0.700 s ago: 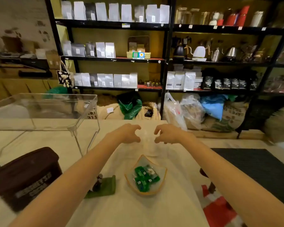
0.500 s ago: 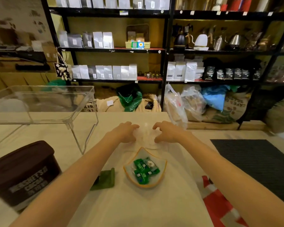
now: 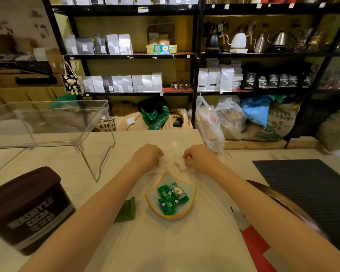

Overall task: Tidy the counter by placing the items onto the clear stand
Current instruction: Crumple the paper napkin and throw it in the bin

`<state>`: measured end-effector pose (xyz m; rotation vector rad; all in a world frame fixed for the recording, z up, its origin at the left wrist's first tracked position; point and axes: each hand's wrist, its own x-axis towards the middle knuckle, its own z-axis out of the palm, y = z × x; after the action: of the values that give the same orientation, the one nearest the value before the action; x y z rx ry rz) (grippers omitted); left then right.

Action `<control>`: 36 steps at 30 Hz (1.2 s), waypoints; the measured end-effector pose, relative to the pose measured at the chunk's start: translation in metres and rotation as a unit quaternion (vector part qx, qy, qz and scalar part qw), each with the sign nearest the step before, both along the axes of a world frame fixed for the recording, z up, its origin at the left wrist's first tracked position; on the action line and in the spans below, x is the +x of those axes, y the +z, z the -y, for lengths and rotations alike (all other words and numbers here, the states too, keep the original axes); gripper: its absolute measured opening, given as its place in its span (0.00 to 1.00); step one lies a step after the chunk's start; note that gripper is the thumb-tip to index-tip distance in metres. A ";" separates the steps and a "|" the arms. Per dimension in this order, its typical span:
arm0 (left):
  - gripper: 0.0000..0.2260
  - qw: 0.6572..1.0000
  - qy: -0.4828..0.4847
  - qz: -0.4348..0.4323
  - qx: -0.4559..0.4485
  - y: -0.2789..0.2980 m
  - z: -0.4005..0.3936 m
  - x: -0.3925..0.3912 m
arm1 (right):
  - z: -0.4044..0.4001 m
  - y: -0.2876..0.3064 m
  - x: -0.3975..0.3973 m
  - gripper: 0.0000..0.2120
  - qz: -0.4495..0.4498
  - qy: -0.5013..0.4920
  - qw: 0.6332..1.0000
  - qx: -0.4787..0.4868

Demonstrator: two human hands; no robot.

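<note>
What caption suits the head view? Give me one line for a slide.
Both hands, left hand and right hand, pinch a crumpled clear wrapper beyond the candy dish; clear stand waits.

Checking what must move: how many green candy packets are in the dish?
4 show in the dish: top left, top right, lower left, lower middle. More may be hidden.

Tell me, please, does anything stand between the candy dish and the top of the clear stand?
Nothing visible does. The candy dish sits right of the clear stand, with bare counter between; the stand's top looks empty.
</note>
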<state>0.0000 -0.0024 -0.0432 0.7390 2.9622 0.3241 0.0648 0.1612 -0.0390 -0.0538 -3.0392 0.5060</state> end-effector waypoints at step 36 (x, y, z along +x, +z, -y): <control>0.12 0.974 -0.044 -0.088 0.204 0.035 0.220 0.350 | 0.197 0.011 0.310 0.05 -0.192 0.063 0.962 -0.182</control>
<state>0.3499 -0.2226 -0.0079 0.9803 3.0463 0.9260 0.3752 -0.0359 -0.0276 0.1991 -2.5492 0.9542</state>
